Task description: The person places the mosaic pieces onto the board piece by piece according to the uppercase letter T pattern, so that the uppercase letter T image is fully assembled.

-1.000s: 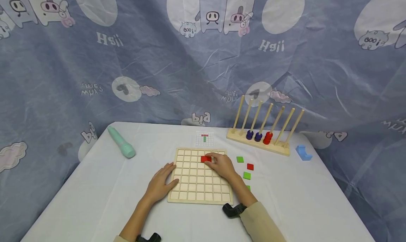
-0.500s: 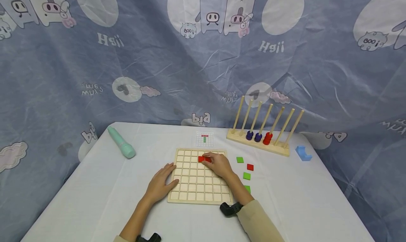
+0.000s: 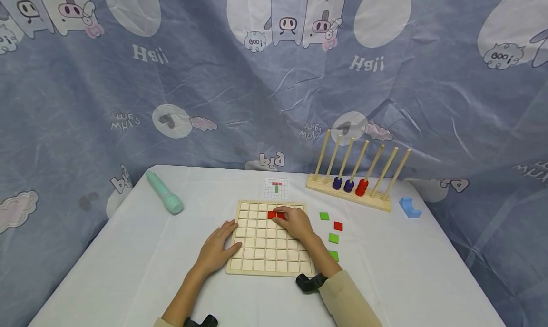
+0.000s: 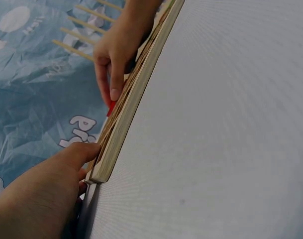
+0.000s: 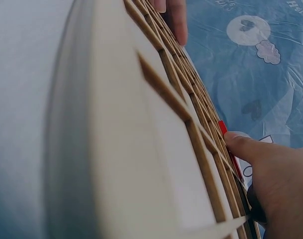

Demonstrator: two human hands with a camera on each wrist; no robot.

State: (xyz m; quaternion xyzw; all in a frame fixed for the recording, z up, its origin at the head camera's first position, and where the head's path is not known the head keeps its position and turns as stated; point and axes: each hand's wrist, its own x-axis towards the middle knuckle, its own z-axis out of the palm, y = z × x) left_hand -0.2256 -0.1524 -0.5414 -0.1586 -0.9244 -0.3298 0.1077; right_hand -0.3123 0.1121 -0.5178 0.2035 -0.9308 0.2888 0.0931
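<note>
A wooden grid board (image 3: 259, 243) lies on the white table. Two red square tiles sit side by side in its second row: the left red tile (image 3: 271, 215) and the right red tile (image 3: 280, 215). My right hand (image 3: 296, 222) reaches over the board and pinches the right tile between thumb and fingers. In the left wrist view a red tile (image 4: 111, 107) shows beneath the right fingertips. My left hand (image 3: 216, 247) rests along the board's left edge, its fingers stretched out and its thumb (image 4: 81, 152) on the rim.
Right of the board lie a red tile (image 3: 338, 226) and several green tiles (image 3: 333, 238). Behind it is a small pattern card (image 3: 276, 189). A peg rack (image 3: 348, 192) with beads and a blue block (image 3: 409, 207) stand back right; a green microphone-shaped object (image 3: 164, 192) lies left.
My right hand has shifted slightly left and then stopped. The two red tiles have moved a little left with it and now show a gap between them. My left hand stays put.
</note>
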